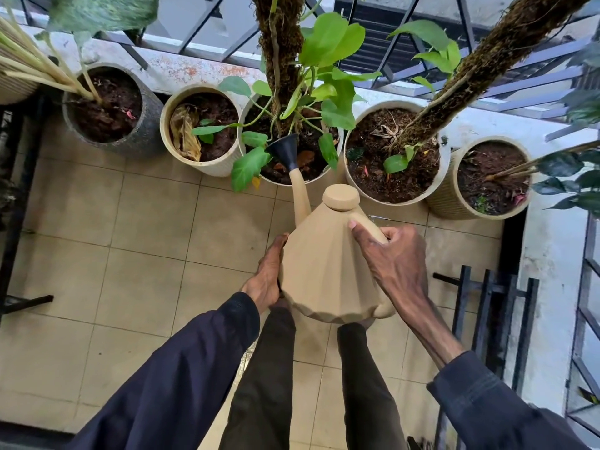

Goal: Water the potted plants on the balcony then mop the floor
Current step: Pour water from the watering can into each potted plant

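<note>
A beige faceted watering can (pixel 321 264) with a round lid is held over the tiled floor, its spout tipped forward. The black rose (pixel 284 151) at the spout's end hangs over the soil of the middle white pot (pixel 337 154), which holds a moss pole and green leaves. My right hand (pixel 389 258) grips the can's handle. My left hand (pixel 268 274) supports the can's lower left side, fingers curled under its base. No water stream is clearly visible.
Several pots line the balcony wall: a dark grey pot (pixel 143 131) at left, a cream pot (pixel 165 125), a white pot (pixel 444 157) with a leaning moss pole, a ribbed pot (pixel 448 203) at right. A black metal rack (pixel 487 303) stands at right. Railing runs behind.
</note>
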